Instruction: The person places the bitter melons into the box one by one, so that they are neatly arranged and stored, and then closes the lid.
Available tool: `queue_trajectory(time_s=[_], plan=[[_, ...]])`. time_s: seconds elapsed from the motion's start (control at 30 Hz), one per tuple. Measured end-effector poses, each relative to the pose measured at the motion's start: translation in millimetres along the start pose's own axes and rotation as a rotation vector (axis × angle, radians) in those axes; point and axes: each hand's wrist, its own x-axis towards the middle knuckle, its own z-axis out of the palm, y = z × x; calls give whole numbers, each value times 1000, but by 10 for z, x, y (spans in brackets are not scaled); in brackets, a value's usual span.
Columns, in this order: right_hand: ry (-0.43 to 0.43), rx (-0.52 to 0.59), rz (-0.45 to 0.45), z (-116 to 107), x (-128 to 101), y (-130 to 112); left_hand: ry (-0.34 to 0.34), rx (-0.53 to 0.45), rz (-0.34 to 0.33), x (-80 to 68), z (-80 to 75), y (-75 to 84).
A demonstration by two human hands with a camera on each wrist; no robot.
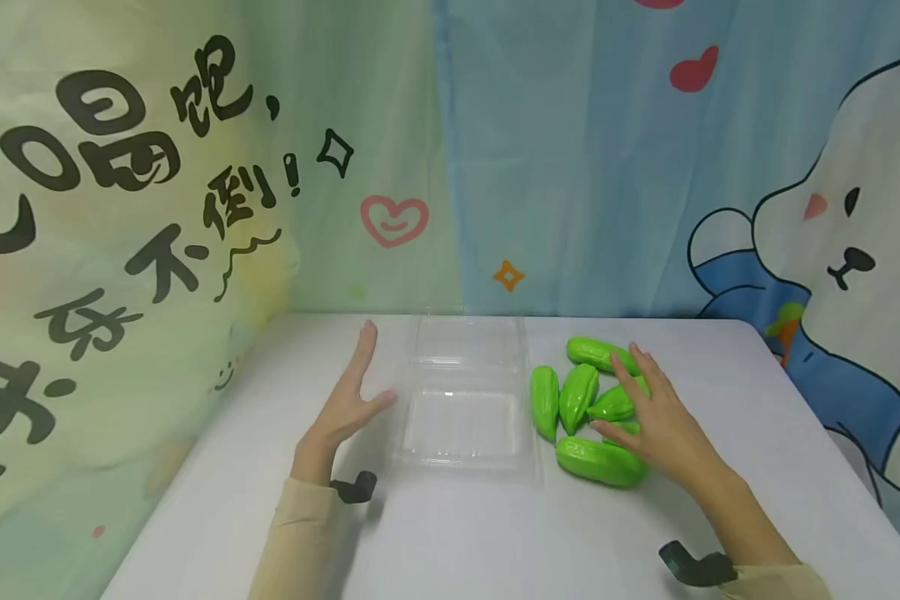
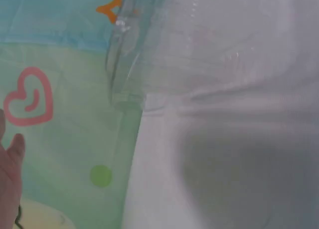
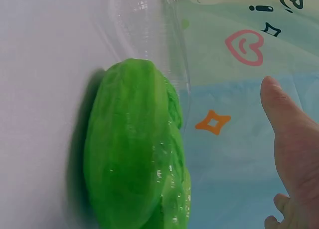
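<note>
Green ridged plastic gourds (image 1: 592, 408), six as far as can be counted, lie in a loose cluster on the pale grey worktop (image 1: 450, 542), directly under and just ahead of the fingers (image 1: 630, 375) of the right hand (image 1: 656, 421). That hand lies flat over the cluster with fingers straight and slightly spread; the fingertips touch the upper gourds, and nothing is gripped. The placement reads as a hand steadying or selecting from the pile, not lifting. The nearest gourd (image 3: 134, 149) fills the right wrist view, resting on the worktop beside the box edge.

Clear hinged plastic clamshell box (image 1: 461, 400) stands open and empty just beside the thumb of the left hand (image 1: 348, 408). That hand stands on edge, fingers straight and together, holding nothing, apparently set to brace the box; contact with its wall cannot be confirmed. A printed cartoon backdrop (image 1: 195, 167) hangs beyond both sets of fingertips.
</note>
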Motion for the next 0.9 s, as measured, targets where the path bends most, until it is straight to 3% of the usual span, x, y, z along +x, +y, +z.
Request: queue_trajectory(time_s=[0.13, 0.3, 0.43, 0.6, 0.9], plan=[[-27, 23, 6, 59, -53, -12, -8, -151, -28, 0, 15, -74], [-43, 37, 35, 98, -79, -26, -50, -334, -4, 38, 11, -65], [-43, 25, 34, 119, -80, -9, -68, -414, -7, 69, 25, -92], [-26, 11, 9, 179, -97, 0, -81, -467, -17, 65, 85, -304], [-46, 68, 8, 227, -130, -22, -121, -424, -113, 16, 134, -414]])
